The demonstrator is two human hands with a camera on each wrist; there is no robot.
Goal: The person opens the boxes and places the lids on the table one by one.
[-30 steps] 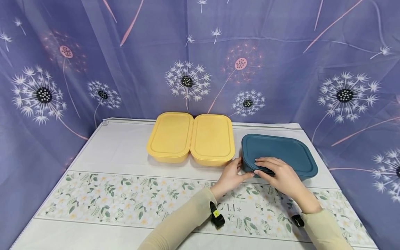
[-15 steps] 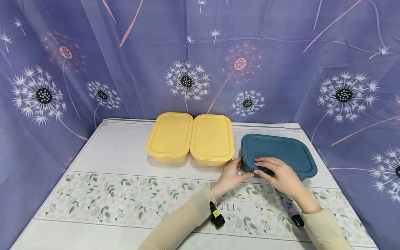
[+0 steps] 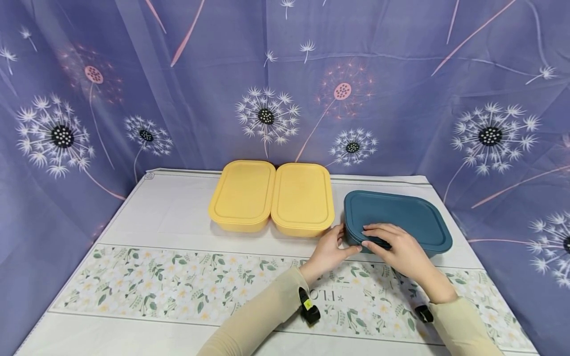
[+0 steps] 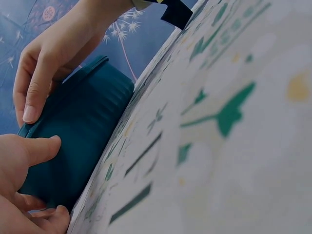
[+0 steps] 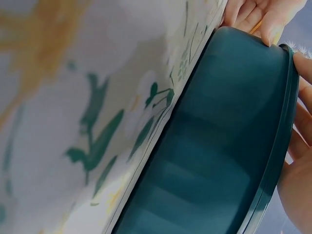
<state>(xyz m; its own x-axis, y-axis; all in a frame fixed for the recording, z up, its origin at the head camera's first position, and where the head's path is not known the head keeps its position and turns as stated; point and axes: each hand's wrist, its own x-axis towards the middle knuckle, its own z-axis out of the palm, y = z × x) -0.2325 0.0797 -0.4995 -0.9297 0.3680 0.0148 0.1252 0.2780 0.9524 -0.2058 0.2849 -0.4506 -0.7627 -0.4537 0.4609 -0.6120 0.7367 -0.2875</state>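
The blue-green container [image 5: 214, 131] sits on the desk [image 3: 178, 212], right of the middle in the head view, its long side running toward the right edge. Its lid [image 3: 405, 215] is on, lying level over the walls. The left hand [image 3: 331, 249] has its grip clamped on the lower-left corner: the thumb presses one wall while the fingers bend round the adjoining one (the left wrist view shows them down near the base). The right hand [image 3: 401, 249] rests over the lid's lower-left part, its grip apart, fingers on the top and thumb at the rim, near the left thumb.

Toward the middle of the frame, a left yellow container [image 3: 243, 193] and a right yellow container [image 3: 303, 195] stand side by side, their lids on; the right one is near the left hand. Across the lower part runs a floral band [image 3: 169, 282] with dark lettering [image 3: 328, 295] (upside down from here, and partly hidden). Pale sleeves [image 3: 262, 316] enter from the bottom edge, a black strap [image 3: 310, 309] at the left wrist. A purple curtain [image 3: 200, 109] printed with dandelions fills the upper frame and both sides.
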